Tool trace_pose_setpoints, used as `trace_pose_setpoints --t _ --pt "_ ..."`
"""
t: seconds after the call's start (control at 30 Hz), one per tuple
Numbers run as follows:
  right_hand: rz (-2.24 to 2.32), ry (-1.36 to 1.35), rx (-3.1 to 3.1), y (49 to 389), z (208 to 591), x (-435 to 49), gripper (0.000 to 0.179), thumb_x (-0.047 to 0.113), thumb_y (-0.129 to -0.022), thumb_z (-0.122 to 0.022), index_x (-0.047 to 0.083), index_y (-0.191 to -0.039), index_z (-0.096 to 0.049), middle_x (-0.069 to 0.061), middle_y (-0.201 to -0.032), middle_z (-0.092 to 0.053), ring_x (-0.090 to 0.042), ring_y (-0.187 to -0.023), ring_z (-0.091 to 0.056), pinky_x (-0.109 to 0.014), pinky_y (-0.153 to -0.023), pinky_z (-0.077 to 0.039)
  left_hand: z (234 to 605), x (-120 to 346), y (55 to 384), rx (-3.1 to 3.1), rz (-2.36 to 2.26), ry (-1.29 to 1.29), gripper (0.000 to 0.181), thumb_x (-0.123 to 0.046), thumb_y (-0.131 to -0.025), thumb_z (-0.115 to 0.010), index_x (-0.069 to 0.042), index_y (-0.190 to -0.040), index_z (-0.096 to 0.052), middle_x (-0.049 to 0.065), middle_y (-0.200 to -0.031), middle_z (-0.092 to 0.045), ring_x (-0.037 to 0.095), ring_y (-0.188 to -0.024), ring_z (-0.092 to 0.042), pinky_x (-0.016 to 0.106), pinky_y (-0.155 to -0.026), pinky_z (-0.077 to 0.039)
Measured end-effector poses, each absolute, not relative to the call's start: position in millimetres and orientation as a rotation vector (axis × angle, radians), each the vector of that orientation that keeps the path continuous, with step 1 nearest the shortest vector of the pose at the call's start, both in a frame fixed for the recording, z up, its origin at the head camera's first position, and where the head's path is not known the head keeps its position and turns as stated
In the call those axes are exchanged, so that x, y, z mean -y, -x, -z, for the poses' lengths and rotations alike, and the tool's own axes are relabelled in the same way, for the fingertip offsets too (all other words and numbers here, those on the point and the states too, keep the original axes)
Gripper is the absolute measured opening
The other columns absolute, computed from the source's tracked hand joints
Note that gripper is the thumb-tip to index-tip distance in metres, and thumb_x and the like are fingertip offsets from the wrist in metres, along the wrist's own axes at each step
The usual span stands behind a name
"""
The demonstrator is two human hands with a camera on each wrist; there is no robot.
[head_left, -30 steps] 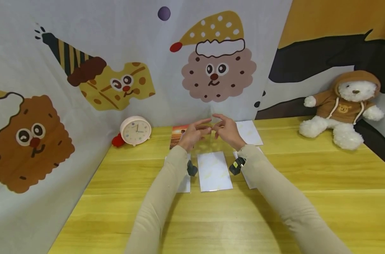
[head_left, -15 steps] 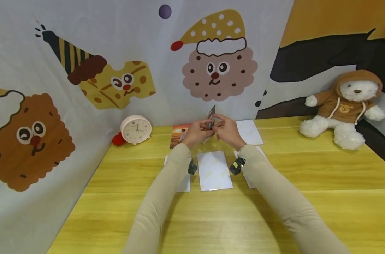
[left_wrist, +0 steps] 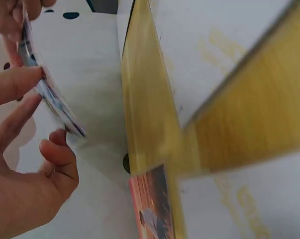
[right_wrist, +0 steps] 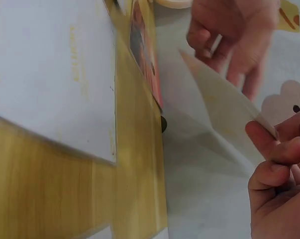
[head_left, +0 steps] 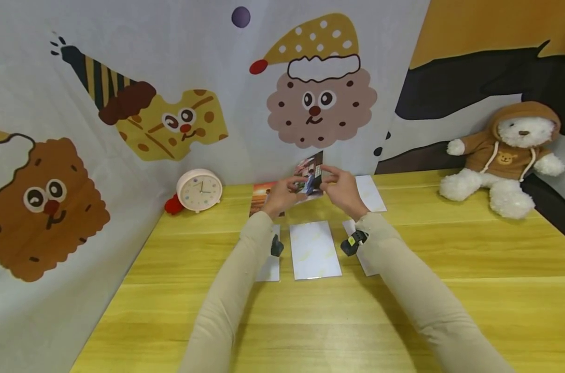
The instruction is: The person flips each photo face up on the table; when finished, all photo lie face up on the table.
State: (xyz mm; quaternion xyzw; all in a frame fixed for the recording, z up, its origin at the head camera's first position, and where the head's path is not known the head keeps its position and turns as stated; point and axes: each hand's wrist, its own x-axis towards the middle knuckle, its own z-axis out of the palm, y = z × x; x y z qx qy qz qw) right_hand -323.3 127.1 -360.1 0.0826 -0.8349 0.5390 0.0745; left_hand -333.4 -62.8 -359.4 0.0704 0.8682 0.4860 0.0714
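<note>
Upright above the back of the table is a photo card (head_left: 309, 168), its printed side facing the head camera. My right hand (head_left: 344, 192) pinches its right edge between thumb and fingers; the right wrist view shows the card's pale back (right_wrist: 232, 112). My left hand (head_left: 281, 198) is at the card's other side, two fairly straight fingers reaching to its face and the thumb apart below in the left wrist view. Beneath the left hand lies a face-up sunset picture card (head_left: 259, 198). Between my forearms a white card (head_left: 315, 251) lies face down.
Other white cards lie partly under my arms at the left (head_left: 269, 267) and right, and one at the back right (head_left: 372, 194). A round clock (head_left: 199, 191) with a red object (head_left: 173, 205) stands back left. A teddy bear (head_left: 504, 160) sits back right. A printed cloth (head_left: 245, 124) hangs behind.
The card between my hands has turned from edge-on to showing its picture. My right hand has shifted slightly right, and my left hand slightly left, so they stand farther apart.
</note>
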Motion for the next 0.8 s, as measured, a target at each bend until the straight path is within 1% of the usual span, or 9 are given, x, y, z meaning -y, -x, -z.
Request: trace_pose_setpoints --t 0.1,0.2,0.27,0.37,0.47,0.53,0.6,0.7,0.8 --pt "-1.758 -0.221 2.441 322.4 360.1 -132.0 0.058 0.002 -0.094 -0.058 0.019 -0.149 -0.05 -0.008 -0.098 -0.074 -0.004 -0.039 -0.032 -0.023 -0.042 -0.031 361.6 69.7 334.1 -2.605 -1.498 -0.195 0.045 -0.021 -0.091 -0.074 -0.03 -0.134 -0.064 0.011 -0.144 -0.053 0.031 -0.132 -0.051 0.05 -0.103 -0.05" --pt "-1.897 -0.195 2.377 322.6 362.1 -137.7 0.057 0.003 -0.096 -0.058 0.022 -0.149 -0.05 0.002 -0.092 -0.07 -0.005 -0.041 -0.033 -0.024 -0.043 -0.032 364.0 76.2 334.7 -2.569 -1.558 -0.201 0.049 -0.019 -0.092 -0.072 -0.027 -0.14 -0.06 0.015 -0.146 -0.052 0.033 -0.135 -0.049 0.053 -0.106 -0.048" --pt "-1.959 -0.191 2.341 323.5 364.4 -141.1 0.057 0.003 -0.096 -0.057 0.022 -0.149 -0.049 0.007 -0.09 -0.069 -0.004 -0.041 -0.033 -0.024 -0.044 -0.031 366.2 79.7 336.0 -2.546 -1.591 -0.216 0.053 -0.019 -0.093 -0.07 -0.026 -0.144 -0.056 0.016 -0.145 -0.054 0.033 -0.135 -0.051 0.052 -0.107 -0.048" --pt "-2.005 -0.21 2.306 325.6 369.1 -144.8 0.057 0.002 -0.096 -0.057 0.02 -0.15 -0.048 0.009 -0.086 -0.068 -0.004 -0.041 -0.033 -0.024 -0.044 -0.031 368.6 82.2 337.1 -2.536 -1.619 -0.227 0.055 -0.019 -0.095 -0.068 -0.026 -0.147 -0.053 0.016 -0.14 -0.059 0.032 -0.131 -0.055 0.051 -0.107 -0.048" --pt "-2.01 -0.218 2.307 328.0 374.7 -147.0 0.058 0.0 -0.095 -0.057 0.019 -0.149 -0.049 0.01 -0.08 -0.068 -0.005 -0.041 -0.037 -0.026 -0.044 -0.033 369.7 82.4 337.2 -2.558 -1.628 -0.222 0.054 -0.017 -0.095 -0.067 -0.025 -0.146 -0.053 0.015 -0.132 -0.064 0.031 -0.126 -0.058 0.049 -0.106 -0.049" --pt "-2.002 -0.214 2.329 329.5 378.0 -148.2 0.057 0.0 -0.095 -0.057 0.018 -0.149 -0.049 0.011 -0.076 -0.067 -0.006 -0.041 -0.039 -0.029 -0.045 -0.035 369.9 82.3 336.9 -2.576 -1.627 -0.208 0.053 -0.016 -0.095 -0.067 -0.024 -0.146 -0.054 0.013 -0.126 -0.066 0.03 -0.121 -0.06 0.047 -0.102 -0.05" --pt "-1.991 -0.202 2.362 331.2 380.4 -148.8 0.057 0.0 -0.095 -0.057 0.018 -0.149 -0.049 0.01 -0.075 -0.066 -0.006 -0.041 -0.039 -0.03 -0.046 -0.036 370.3 82.1 336.5 -2.59 -1.62 -0.2 0.053 -0.014 -0.094 -0.068 -0.023 -0.144 -0.055 0.013 -0.119 -0.068 0.03 -0.115 -0.062 0.044 -0.097 -0.051" --pt "-1.941 -0.167 2.446 333.8 381.8 -148.4 0.056 0.0 -0.094 -0.056 0.018 -0.147 -0.05 0.006 -0.076 -0.063 -0.007 -0.042 -0.04 -0.029 -0.047 -0.036 372.1 82.4 337.4 -2.631 -1.565 -0.201 0.052 -0.014 -0.093 -0.07 -0.02 -0.142 -0.057 0.012 -0.111 -0.069 0.031 -0.108 -0.064 0.037 -0.085 -0.051" --pt "-1.814 -0.136 2.577 336.3 381.5 -146.4 0.056 -0.001 -0.092 -0.056 0.015 -0.145 -0.052 -0.001 -0.08 -0.062 -0.009 -0.046 -0.044 -0.027 -0.049 -0.039 374.3 82.3 339.2 -2.673 -1.465 -0.216 0.052 -0.015 -0.092 -0.071 -0.017 -0.142 -0.057 0.011 -0.108 -0.07 0.031 -0.102 -0.066 0.032 -0.076 -0.051"
